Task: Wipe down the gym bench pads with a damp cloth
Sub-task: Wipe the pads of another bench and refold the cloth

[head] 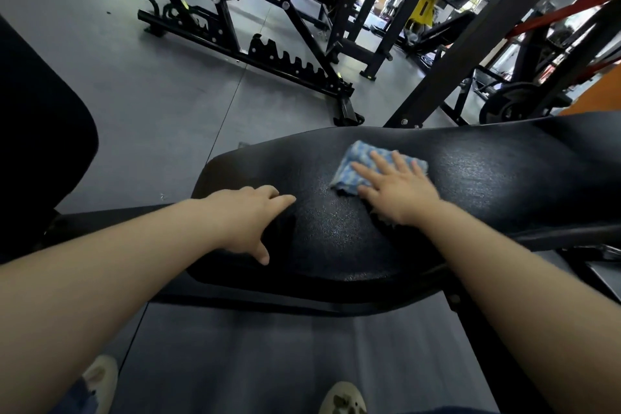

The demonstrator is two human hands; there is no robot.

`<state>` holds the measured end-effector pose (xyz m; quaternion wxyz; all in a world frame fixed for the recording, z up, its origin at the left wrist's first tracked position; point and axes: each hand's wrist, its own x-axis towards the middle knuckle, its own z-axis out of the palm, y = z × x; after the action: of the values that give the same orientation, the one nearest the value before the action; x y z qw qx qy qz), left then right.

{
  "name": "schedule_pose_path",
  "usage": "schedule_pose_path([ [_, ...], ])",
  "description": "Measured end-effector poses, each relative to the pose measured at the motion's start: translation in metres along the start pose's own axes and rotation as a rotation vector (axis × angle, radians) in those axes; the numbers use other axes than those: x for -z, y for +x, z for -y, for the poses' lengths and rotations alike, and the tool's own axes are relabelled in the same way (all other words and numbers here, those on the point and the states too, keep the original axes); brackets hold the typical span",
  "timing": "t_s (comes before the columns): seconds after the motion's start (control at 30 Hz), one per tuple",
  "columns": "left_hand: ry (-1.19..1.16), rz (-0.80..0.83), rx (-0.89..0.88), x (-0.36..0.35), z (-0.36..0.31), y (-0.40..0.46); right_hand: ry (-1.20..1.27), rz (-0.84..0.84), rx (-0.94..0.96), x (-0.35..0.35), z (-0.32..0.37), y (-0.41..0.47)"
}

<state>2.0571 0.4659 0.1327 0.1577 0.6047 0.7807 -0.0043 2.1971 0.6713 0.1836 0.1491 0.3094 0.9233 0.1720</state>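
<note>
A black textured bench pad [336,239] stretches across the middle of the view, running off to the right. On it lies a folded blue-and-white checked cloth [356,161]. My right hand [396,188] presses flat on the cloth with straight, spread fingers. My left hand [248,215] rests on the pad's left end, fingers loosely extended and thumb hanging over the near edge, holding nothing. The pad's surface around the cloth shines in patches.
A second black pad [37,131] fills the left edge. Beyond the bench stands an adjustable bench frame [268,44] on grey floor [134,94]. A rack upright [470,54] and a weight plate [510,104] stand at the right. My shoes [342,397] are below.
</note>
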Motion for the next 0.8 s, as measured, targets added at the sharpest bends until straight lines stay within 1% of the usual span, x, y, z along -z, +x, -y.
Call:
schedule_pose_path([
  [0.1, -0.02, 0.045, -0.011, 0.001, 0.001, 0.002, 0.026, 0.003, -0.167, 0.007, -0.023, 0.025],
  [0.17, -0.015, 0.064, -0.015, 0.001, 0.003, 0.004, 0.06, 0.014, -0.218, 0.009, -0.016, 0.04],
  [0.2, -0.007, 0.073, -0.016, 0.002, 0.003, 0.005, 0.069, 0.022, -0.215, 0.009, -0.006, 0.045],
  [0.27, 0.019, 0.093, -0.008, 0.003, 0.003, 0.008, 0.061, 0.028, -0.142, 0.008, 0.017, 0.05],
  [0.43, 0.12, 0.151, 0.075, 0.006, 0.007, 0.014, 0.017, 0.03, 0.158, -0.003, 0.074, 0.021],
  [0.53, 0.116, 0.192, 0.108, 0.006, 0.008, 0.015, -0.01, 0.05, 0.313, -0.005, 0.079, -0.011],
  [0.6, 0.096, 0.218, 0.105, 0.004, 0.01, 0.014, -0.03, 0.059, 0.348, -0.003, 0.066, -0.025],
  [0.7, 0.085, 0.219, 0.082, 0.0, 0.011, 0.014, -0.067, 0.046, 0.293, 0.0, 0.034, -0.019],
  [0.8, 0.082, 0.204, 0.063, -0.002, 0.012, 0.014, -0.062, 0.042, 0.112, 0.004, -0.004, 0.014],
])
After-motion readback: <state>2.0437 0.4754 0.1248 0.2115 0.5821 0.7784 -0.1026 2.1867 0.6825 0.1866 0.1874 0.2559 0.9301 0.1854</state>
